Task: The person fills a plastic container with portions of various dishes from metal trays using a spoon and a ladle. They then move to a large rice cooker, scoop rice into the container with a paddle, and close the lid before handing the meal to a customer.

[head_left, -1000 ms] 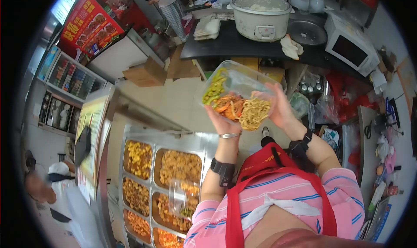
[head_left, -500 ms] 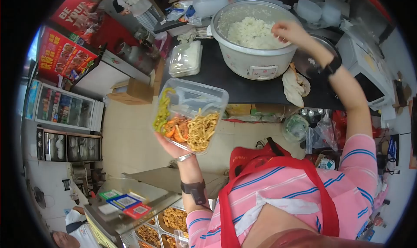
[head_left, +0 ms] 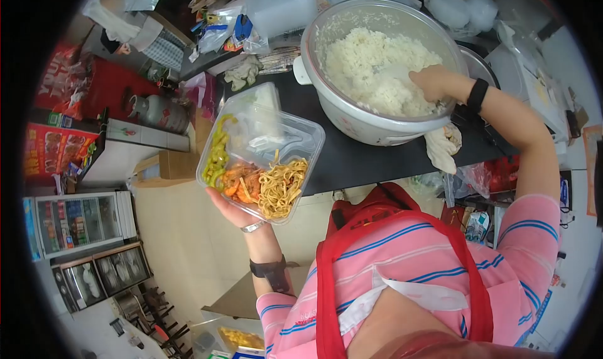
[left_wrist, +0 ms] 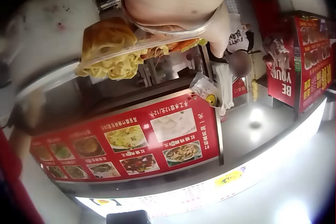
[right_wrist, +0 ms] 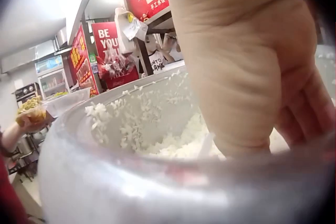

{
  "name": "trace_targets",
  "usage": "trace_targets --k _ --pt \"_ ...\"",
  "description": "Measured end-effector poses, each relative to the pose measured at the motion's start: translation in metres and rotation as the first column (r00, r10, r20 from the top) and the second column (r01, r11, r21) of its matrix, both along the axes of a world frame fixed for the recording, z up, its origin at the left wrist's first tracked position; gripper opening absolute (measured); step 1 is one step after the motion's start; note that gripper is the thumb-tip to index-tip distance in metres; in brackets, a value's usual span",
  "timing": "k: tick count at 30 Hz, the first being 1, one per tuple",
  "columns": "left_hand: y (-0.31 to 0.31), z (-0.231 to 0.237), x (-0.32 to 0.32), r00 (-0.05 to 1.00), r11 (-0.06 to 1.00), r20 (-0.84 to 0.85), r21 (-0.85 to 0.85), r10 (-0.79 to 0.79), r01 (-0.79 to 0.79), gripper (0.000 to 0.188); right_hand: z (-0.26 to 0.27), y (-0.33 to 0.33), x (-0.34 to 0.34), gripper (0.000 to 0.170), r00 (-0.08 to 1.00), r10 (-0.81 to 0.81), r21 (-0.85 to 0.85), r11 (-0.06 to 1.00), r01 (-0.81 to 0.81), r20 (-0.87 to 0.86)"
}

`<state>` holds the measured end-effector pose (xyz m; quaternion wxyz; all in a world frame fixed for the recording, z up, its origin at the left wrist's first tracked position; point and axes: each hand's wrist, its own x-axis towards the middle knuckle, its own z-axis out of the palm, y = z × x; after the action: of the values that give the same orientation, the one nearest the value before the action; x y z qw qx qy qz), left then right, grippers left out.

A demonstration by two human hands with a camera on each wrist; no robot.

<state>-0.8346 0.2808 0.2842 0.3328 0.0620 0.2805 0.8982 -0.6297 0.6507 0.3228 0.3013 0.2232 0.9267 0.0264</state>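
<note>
My left hand [head_left: 233,209] holds a clear plastic takeaway container [head_left: 312,136] at its near left side, with most fingers hidden beneath. Inside lie green peppers [head_left: 217,155], reddish-orange pieces of food [head_left: 242,182] and noodles [head_left: 282,186]; its far right part is bare. My right hand [head_left: 433,82] reaches down inside a large white rice cooker [head_left: 364,123], fingers curled at the rice [head_left: 377,51]. A pale scoop [head_left: 396,76] shows at the fingertips, partly hidden by rice. In the right wrist view, the hand [right_wrist: 241,77] dips past the cooker's metal rim.
The cooker stands on a black counter [head_left: 336,167]. A cloth [head_left: 443,148] lies against its front right, and stacked plastic containers [head_left: 279,7] stand behind. A cardboard box [head_left: 173,167] is on the floor at left. A food tray [head_left: 242,339] shows below.
My right hand has left the container and gone down into the cooker's rice. The left hand has carried the container leftward, close to the counter. My view has turned toward the cooker.
</note>
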Motion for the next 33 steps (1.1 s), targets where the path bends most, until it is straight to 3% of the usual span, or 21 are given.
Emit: trace_targets --k 4,6,9,13,15,19,21,22,23,24,25,27,30,33 --pt "0.02 0.009 -0.02 0.997 0.999 0.051 -0.002 -0.049 0.049 0.061 0.015 0.028 -0.007 0.033 0.991 -0.075 0.129 0.988 0.089 -0.109" --pt "0.026 0.009 -0.026 0.991 0.994 0.088 0.052 -0.105 0.101 0.061 0.026 0.047 -0.018 0.028 0.945 -0.077 0.062 0.993 0.101 -0.319" --pt "0.045 0.019 -0.023 0.98 0.999 0.197 -0.044 0.004 0.005 0.063 0.022 0.061 -0.041 0.025 0.955 0.052 0.102 0.995 -0.023 -0.291" --pt "0.055 0.021 -0.023 0.981 0.996 0.194 -0.09 0.016 0.002 0.062 -0.001 0.085 -0.065 0.023 0.941 0.086 0.062 0.996 -0.07 -0.326" --pt "0.062 0.027 -0.018 0.972 0.999 0.231 -0.001 -0.036 0.037 0.062 -0.011 0.094 -0.072 0.023 0.912 0.056 -0.068 0.994 -0.091 -0.407" --pt "0.069 0.03 -0.01 0.968 0.999 0.245 0.016 -0.054 0.052 0.062 -0.023 0.076 -0.086 0.026 0.942 -0.061 -0.263 0.964 -0.029 -0.331" --pt "0.071 0.027 -0.007 0.954 0.997 0.293 0.036 -0.069 0.061 0.062 -0.04 0.065 -0.088 0.028 0.885 0.043 -0.331 0.918 -0.218 -0.463" --pt "0.073 0.03 -0.004 0.95 0.996 0.3 0.059 -0.082 0.067 0.062 -0.038 0.06 -0.087 0.028 0.884 0.051 -0.333 0.915 -0.227 -0.465" --pt "0.073 0.033 0.0 0.952 0.997 0.299 0.053 -0.073 0.06 0.062 -0.035 0.053 -0.083 0.028 0.928 -0.172 -0.55 0.834 -0.041 -0.331" --pt "0.076 0.035 0.002 0.945 0.996 0.316 0.066 -0.081 0.063 0.061 -0.032 0.049 -0.083 0.028 0.921 -0.36 -0.711 0.686 0.152 -0.15" --pt "0.077 0.036 0.004 0.938 0.995 0.334 0.079 -0.09 0.068 0.061 -0.033 0.051 -0.081 0.028 0.922 -0.355 -0.713 0.686 0.146 -0.153" --pt "0.077 0.036 0.004 0.944 0.997 0.321 0.051 -0.074 0.061 0.061 -0.036 0.055 -0.074 0.027 0.895 -0.433 -0.819 0.549 0.168 -0.107" --pt "0.081 0.041 0.009 0.963 0.995 0.252 0.057 -0.095 0.083 0.062 -0.033 0.062 -0.055 0.025 0.841 -0.48 -0.859 0.51 0.034 -0.251" --pt "0.092 0.048 0.016 0.977 0.995 0.187 0.017 -0.1 0.099 0.061 -0.007 0.068 -0.037 0.024 0.779 -0.557 -0.868 0.496 0.031 -0.29"
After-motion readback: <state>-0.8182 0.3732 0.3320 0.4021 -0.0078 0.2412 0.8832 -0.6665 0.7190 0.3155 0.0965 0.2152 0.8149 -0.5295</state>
